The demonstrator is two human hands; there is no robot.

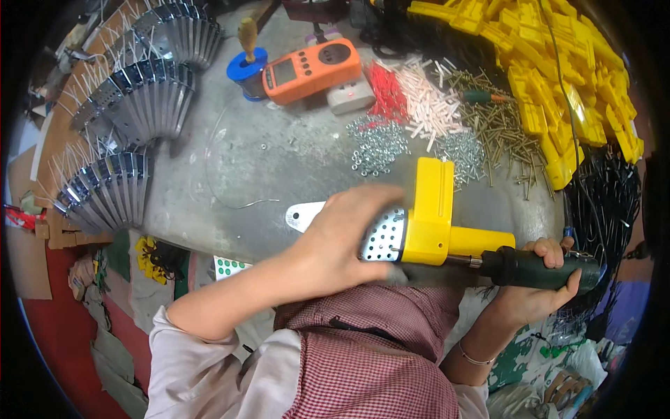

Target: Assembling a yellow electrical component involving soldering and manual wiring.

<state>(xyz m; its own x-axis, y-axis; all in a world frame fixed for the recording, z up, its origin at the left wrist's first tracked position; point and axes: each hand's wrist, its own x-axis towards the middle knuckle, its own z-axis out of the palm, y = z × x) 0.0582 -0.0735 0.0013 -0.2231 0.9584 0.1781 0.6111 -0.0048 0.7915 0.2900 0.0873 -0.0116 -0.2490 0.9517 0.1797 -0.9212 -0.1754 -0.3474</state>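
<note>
My left hand (340,234) is wrapped round a white metal plate (384,236) with many small holes; its fingers are partly blurred. The plate's rounded end with one hole sticks out left of the hand. At its right end sits a yellow plastic housing (428,216) with a handle (481,241) pointing right. My right hand (527,304) grips a dark green powered screwdriver (530,269) lying nearly level. Its metal bit meets the lower right side of the yellow housing; the exact contact and any screw there are too small to make out.
Beyond my hands lie piles of nuts (377,148), long brass-coloured screws (506,133), white sleeves (427,101) and red sleeves (387,91). An orange meter (314,70) stands behind. Yellow housings (551,77) heap at right, black cords (607,202) hang below, and metal plates (105,188) fan out left.
</note>
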